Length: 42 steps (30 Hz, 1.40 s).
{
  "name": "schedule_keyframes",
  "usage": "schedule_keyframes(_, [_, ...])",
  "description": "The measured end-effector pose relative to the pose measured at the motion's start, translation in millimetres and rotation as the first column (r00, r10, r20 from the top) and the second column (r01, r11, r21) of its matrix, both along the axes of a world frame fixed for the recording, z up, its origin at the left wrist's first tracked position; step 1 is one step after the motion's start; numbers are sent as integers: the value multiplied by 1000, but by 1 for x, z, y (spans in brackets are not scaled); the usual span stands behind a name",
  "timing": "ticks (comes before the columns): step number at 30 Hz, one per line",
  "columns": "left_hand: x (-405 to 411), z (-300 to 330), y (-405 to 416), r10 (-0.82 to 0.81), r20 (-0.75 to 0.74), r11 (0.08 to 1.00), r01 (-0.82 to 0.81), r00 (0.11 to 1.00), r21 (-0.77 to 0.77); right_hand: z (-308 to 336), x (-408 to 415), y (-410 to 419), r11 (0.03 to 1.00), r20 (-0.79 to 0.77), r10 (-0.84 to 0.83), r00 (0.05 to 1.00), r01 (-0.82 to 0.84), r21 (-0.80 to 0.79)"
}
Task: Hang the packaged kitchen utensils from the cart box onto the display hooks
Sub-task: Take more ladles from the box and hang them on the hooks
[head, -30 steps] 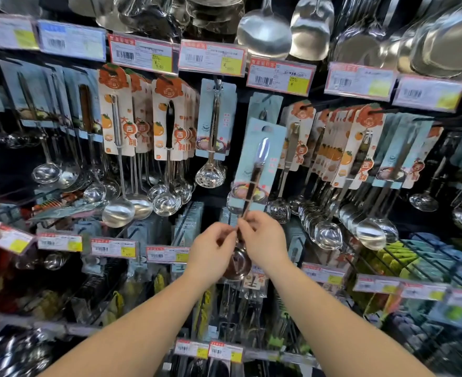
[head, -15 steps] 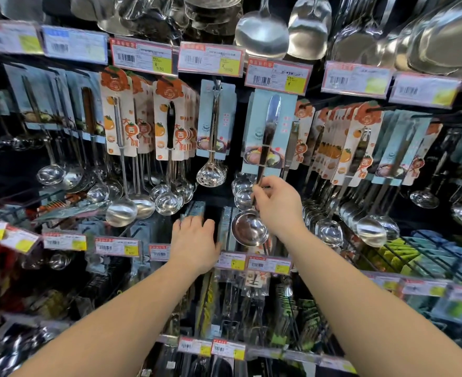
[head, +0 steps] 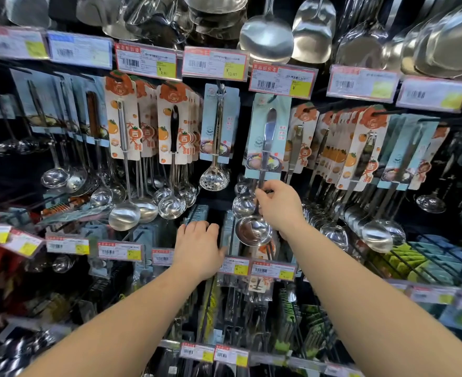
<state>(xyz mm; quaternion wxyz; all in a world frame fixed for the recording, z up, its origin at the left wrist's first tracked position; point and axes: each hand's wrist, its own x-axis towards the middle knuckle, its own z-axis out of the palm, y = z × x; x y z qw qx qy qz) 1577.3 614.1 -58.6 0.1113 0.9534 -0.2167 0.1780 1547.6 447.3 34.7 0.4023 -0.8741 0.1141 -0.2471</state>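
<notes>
A steel ladle on a pale blue card [head: 267,137] hangs upright at the centre of the display, its card top at a black hook [head: 272,98] under a price tag. My right hand [head: 278,206] pinches the ladle's handle just below the card, above its shiny bowl [head: 253,231]. My left hand [head: 198,246] rests with curled fingers on the packages of the lower row, by the price rail; whether it grips anything there is hidden. The cart box is out of view.
Orange-and-white carded ladles [head: 175,126] fill hooks to the left, more [head: 360,148] to the right. A carded skimmer [head: 216,148] hangs just left of the blue card. Large steel spatulas [head: 267,36] hang overhead. Price tag rails [head: 273,269] jut out below.
My right hand has raised the carded ladle from chest height up to the hook row. My left hand let go of it and dropped onto the lower row of packages.
</notes>
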Motion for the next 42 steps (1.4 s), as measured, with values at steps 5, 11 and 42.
schedule_keyframes(5, [2, 1, 0, -4, -10, 1000, 4, 1000, -13, 1, 12, -2, 996, -31, -29, 999, 26, -82])
schedule_keyframes(11, [4, 4, 1, -26, -22, 1000, 26, 999, -7, 4, 26, -5, 992, -79, -76, 994, 67, -110])
schedule_keyframes(42, [-301, -8, -320, -611, -146, 778, 625, 778, 73, -118, -398, -256, 818, -316, -538, 781, 395, -418])
